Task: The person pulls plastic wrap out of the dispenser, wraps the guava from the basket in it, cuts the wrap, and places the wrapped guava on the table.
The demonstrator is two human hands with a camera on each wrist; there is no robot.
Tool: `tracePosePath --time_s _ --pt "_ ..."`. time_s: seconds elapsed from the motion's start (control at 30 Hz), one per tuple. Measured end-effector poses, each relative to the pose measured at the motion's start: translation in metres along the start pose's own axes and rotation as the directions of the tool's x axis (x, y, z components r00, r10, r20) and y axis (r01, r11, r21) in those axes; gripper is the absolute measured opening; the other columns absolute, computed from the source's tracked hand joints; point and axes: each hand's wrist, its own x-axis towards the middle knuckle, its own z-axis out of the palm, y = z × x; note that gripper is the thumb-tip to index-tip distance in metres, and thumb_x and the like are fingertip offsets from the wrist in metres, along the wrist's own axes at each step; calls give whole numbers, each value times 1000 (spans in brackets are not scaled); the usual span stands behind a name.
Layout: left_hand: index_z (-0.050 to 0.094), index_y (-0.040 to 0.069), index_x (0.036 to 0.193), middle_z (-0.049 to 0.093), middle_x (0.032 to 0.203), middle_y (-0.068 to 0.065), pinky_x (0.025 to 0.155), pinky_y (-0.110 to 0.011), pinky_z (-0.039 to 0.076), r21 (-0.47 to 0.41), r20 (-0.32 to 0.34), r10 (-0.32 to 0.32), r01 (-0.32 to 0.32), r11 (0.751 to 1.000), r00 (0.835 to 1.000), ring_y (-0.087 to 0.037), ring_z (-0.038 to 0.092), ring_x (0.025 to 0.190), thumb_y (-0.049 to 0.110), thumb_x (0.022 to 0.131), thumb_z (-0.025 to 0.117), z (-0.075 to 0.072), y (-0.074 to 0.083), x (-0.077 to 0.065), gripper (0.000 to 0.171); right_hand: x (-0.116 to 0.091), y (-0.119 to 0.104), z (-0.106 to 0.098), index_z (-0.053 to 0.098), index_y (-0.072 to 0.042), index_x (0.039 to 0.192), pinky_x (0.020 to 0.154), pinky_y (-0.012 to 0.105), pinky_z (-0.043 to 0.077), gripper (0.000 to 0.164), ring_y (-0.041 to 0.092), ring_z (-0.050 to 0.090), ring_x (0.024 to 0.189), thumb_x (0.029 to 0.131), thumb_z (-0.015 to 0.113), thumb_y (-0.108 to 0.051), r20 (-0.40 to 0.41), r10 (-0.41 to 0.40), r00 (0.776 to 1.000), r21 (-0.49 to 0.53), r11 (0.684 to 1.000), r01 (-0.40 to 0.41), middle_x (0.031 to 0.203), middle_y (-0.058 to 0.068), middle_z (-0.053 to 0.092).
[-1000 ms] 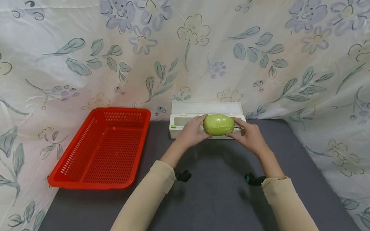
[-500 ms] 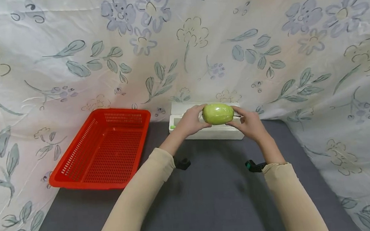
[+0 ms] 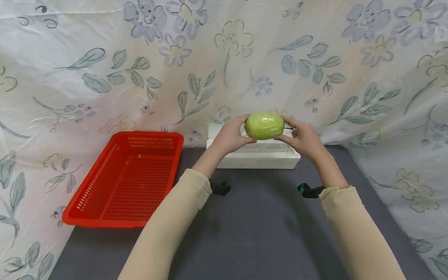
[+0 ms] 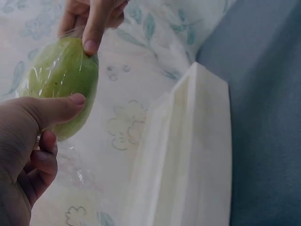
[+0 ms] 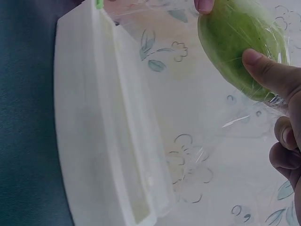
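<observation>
An oval green fruit (image 3: 264, 125), wrapped in clear cling film, is held up between both hands over the far part of the table. The left hand (image 3: 231, 135) pinches its left end, thumb along the side in the left wrist view. At the other end the right hand (image 3: 304, 137) grips it with thumb and fingers, near a thin dark stem (image 3: 289, 128). Loose film (image 5: 235, 121) trails from the wrapped fruit in the right wrist view. Below and behind stands a white cling film dispenser (image 3: 257, 160) with its lid raised, partly hidden by the hands.
A red perforated plastic basket (image 3: 132, 188) stands on the left of the dark grey table (image 3: 253, 244). Flowered fabric (image 3: 233, 68) hangs close behind the dispenser and along both sides. A green slider (image 5: 99, 4) sits at the dispenser's end.
Both hands have risen with the fruit, from in front of the dispenser to above it, exposing more of its front face. Basket and dispenser stay put.
</observation>
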Motion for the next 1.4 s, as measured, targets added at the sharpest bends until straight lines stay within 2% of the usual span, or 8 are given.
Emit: tracePosePath --time_s 0.2,0.3,0.4,0.5,0.63,0.73,0.9,1.4 --pt "48 6 157 57 155 -10 121 -42 40 13 -24 32 -31 999 999 -28 51 146 23 89 89 -13 7 7 82 10 -6 -9 59 -3 150 87 59 59 67 45 72 112 90 86 -12 -51 -63 997 -27 998 62 145 24 63" --pt "47 5 158 56 156 -10 122 -42 39 14 -25 32 -32 999 999 -28 50 146 22 89 89 -19 11 9 82 13 -9 -12 58 -3 150 83 57 59 66 42 74 101 91 86 -12 -65 -64 996 -26 998 63 146 23 63" --pt "47 6 158 56 156 -10 122 -41 39 20 -26 34 -33 999 999 -27 50 146 21 89 89 -24 16 12 82 16 -12 -15 59 -6 151 79 48 58 66 34 72 95 91 86 -13 -83 -50 995 -36 998 47 147 19 63" --pt "48 8 158 57 155 -8 122 -39 38 31 -33 35 -34 999 999 -25 50 146 21 88 89 -29 22 19 82 21 -11 -20 60 -8 150 69 32 53 66 22 65 73 91 86 -15 -107 -54 993 -46 998 49 147 17 64" --pt "50 9 157 57 155 -6 123 -39 37 42 -50 64 -62 997 997 -25 49 146 21 87 90 -37 31 28 81 28 -10 -28 62 -7 149 51 19 34 65 4 37 43 89 87 -14 -150 -102 983 -44 994 97 142 19 67" --pt "51 8 155 57 154 -7 123 -38 36 51 -58 85 -83 995 995 -25 49 146 18 86 91 -41 36 34 80 33 -8 -34 63 -6 147 48 17 28 64 -1 27 40 89 87 -14 -171 -133 976 -44 991 128 139 20 68" --pt "49 9 157 55 157 -7 124 -38 35 80 -51 73 -68 994 996 -25 48 148 20 87 91 -44 40 42 82 39 -2 -38 62 -8 148 49 18 29 63 1 28 40 90 87 -16 -171 -141 975 -47 990 135 141 18 68" --pt "49 9 157 55 158 -6 125 -35 33 88 -72 90 -83 993 993 -24 48 148 22 85 92 -54 46 45 86 45 -9 -44 60 -10 151 46 18 27 65 1 29 37 91 86 -14 -185 -148 972 -61 988 139 141 19 68"
